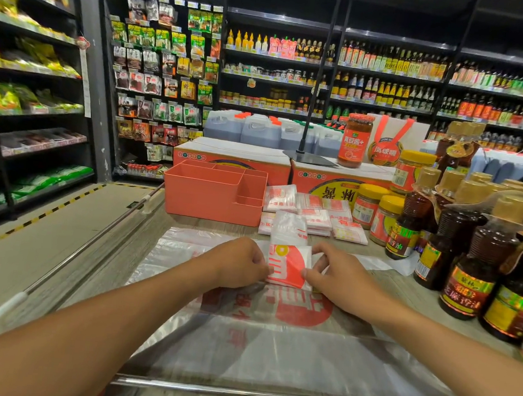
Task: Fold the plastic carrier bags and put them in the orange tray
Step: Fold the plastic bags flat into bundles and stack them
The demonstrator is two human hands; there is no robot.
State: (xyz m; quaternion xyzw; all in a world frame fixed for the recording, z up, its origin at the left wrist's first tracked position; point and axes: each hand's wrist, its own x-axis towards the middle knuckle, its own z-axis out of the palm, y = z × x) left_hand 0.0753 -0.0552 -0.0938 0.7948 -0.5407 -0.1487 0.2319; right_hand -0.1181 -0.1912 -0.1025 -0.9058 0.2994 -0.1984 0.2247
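a folded carrier bag (289, 264) is pinched by the left hand (241, 263) and right hand (340, 279), each grip clamped on it. the orange tray (214, 193) is seen farther off, left.

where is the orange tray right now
In the head view the orange tray stands left of centre on the counter, with folded bags just right of it and a carton behind.

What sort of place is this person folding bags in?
Most likely a grocery shop or small supermarket. There are long shelves of sauce bottles with price labels on the edges, racks of hanging packets, and large jugs behind the cartons.
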